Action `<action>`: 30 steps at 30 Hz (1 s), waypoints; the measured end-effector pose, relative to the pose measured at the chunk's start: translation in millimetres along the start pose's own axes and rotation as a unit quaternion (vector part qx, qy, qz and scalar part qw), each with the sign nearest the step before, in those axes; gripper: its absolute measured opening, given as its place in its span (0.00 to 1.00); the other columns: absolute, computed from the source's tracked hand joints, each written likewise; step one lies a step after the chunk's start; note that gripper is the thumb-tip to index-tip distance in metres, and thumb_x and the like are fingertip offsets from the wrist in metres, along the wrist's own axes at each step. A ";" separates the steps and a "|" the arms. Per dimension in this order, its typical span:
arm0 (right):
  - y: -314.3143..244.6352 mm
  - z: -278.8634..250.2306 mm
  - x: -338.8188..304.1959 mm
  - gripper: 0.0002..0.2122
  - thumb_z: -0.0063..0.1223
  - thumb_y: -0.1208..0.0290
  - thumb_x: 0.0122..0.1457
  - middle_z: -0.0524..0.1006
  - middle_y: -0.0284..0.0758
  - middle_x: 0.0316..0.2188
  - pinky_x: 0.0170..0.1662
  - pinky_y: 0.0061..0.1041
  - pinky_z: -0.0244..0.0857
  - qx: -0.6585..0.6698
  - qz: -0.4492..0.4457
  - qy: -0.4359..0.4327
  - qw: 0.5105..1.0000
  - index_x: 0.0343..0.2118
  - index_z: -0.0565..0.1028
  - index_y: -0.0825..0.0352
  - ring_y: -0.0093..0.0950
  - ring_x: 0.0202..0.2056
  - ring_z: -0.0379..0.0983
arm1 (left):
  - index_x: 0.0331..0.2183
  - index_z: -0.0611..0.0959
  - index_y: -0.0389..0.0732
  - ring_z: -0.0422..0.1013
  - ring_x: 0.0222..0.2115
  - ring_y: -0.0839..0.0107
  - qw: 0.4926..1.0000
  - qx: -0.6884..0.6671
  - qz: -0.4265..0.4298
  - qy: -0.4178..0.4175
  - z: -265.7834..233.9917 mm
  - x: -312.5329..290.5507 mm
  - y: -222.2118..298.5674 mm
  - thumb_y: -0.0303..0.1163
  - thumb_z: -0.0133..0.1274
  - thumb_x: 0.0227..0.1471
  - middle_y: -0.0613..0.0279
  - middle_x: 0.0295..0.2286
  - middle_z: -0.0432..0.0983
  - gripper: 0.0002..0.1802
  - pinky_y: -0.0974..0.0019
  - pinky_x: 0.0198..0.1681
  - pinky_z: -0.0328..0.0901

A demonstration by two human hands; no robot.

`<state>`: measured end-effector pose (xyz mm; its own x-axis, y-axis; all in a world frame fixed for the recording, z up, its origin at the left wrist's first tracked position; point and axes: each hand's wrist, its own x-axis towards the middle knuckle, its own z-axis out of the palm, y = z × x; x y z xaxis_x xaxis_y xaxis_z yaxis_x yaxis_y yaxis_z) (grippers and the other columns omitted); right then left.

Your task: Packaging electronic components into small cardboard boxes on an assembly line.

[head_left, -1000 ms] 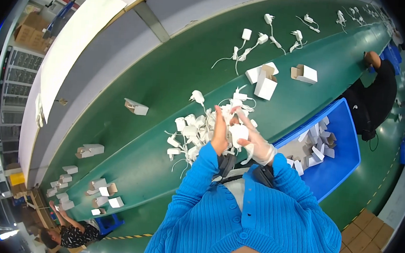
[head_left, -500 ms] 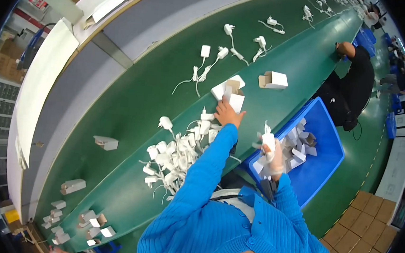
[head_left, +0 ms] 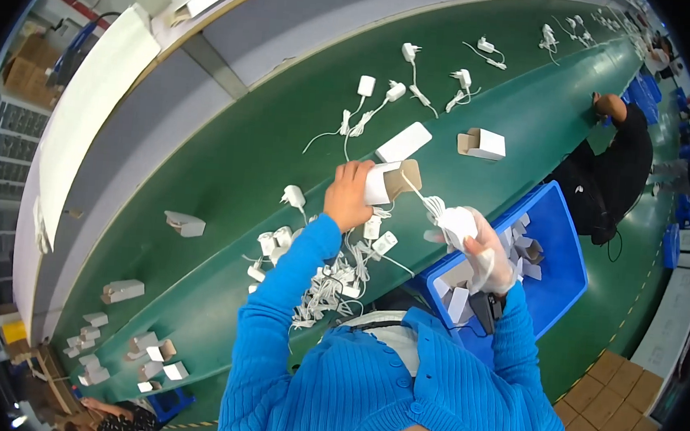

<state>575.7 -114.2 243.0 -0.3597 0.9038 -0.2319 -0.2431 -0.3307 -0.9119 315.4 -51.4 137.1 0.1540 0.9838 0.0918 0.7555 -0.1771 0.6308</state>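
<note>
My left hand is closed round a small white cardboard box, whose flaps stand open toward my right hand. In my right hand, which wears a thin whitish glove, is a white power adapter. Its bundled cable points at the box's open end, and a loose strand reaches the flaps. A heap of white adapters and cables lies on the green conveyor belt beneath my left forearm. Just beyond the box rests a flat white block-shaped thing.
Another open white box sits farther along the belt. A blue bin of small cartons stands at my right. Single adapters lie along the far green surface, and more boxes at the left. A person in black is at far right.
The left hand has picked the box up off the white block and drawn it nearer, tilting its opening rightward. The right hand has turned the adapter so its cable faces the box.
</note>
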 end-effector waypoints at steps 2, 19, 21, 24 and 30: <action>-0.5 -3.9 17.1 0.30 0.55 0.54 0.51 0.70 0.38 0.43 0.44 0.21 0.61 -0.039 0.046 -0.063 0.996 0.50 0.62 0.70 0.27 0.44 0.68 | 0.46 0.68 0.45 0.61 0.45 0.53 0.997 0.046 0.065 0.005 -18.8 -5.6 -1.3 0.24 0.55 0.24 0.53 0.41 0.64 0.38 0.56 0.40 0.66; 32.0 65.5 96.3 0.20 0.55 0.80 0.41 0.71 0.42 0.42 0.49 0.30 0.63 -0.650 -0.174 -0.330 0.662 0.42 0.69 0.69 0.41 0.46 0.67 | 0.45 0.70 0.46 0.63 0.43 0.55 0.999 -0.032 0.002 -0.044 -56.5 -68.6 20.3 0.29 0.59 0.25 0.58 0.38 0.66 0.36 0.56 0.40 0.66; 36.6 66.2 94.0 0.19 0.54 0.80 0.42 0.72 0.42 0.42 0.50 0.31 0.62 -0.591 -0.206 -0.342 0.701 0.42 0.69 0.69 0.41 0.46 0.67 | 0.45 0.70 0.46 0.63 0.43 0.55 0.998 -0.046 -0.017 -0.039 -57.8 -83.5 10.8 0.30 0.60 0.24 0.58 0.38 0.66 0.37 0.56 0.40 0.65; 44.1 72.1 95.3 0.18 0.53 0.80 0.43 0.72 0.42 0.41 0.51 0.31 0.61 -0.462 -0.261 -0.358 0.769 0.41 0.70 0.69 0.42 0.46 0.67 | 0.45 0.70 0.47 0.63 0.43 0.54 0.996 -0.072 -0.050 -0.029 -60.9 -100.7 -4.4 0.33 0.62 0.23 0.57 0.39 0.66 0.38 0.56 0.42 0.64; 113.8 86.8 140.7 0.18 0.50 0.73 0.49 0.68 0.41 0.48 0.52 0.33 0.60 -0.402 -0.121 -0.397 0.816 0.45 0.69 0.68 0.42 0.49 0.64 | 0.42 0.73 0.46 0.64 0.41 0.53 0.999 0.031 -0.001 0.031 -88.5 -98.1 -24.5 0.36 0.65 0.22 0.57 0.38 0.66 0.37 0.57 0.42 0.62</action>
<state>419.3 -48.2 136.0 -0.9366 0.3503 -0.0095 0.1607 0.4053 -0.8999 225.4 -141.2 180.8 0.1151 0.9835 0.1395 0.7936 -0.1755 0.5826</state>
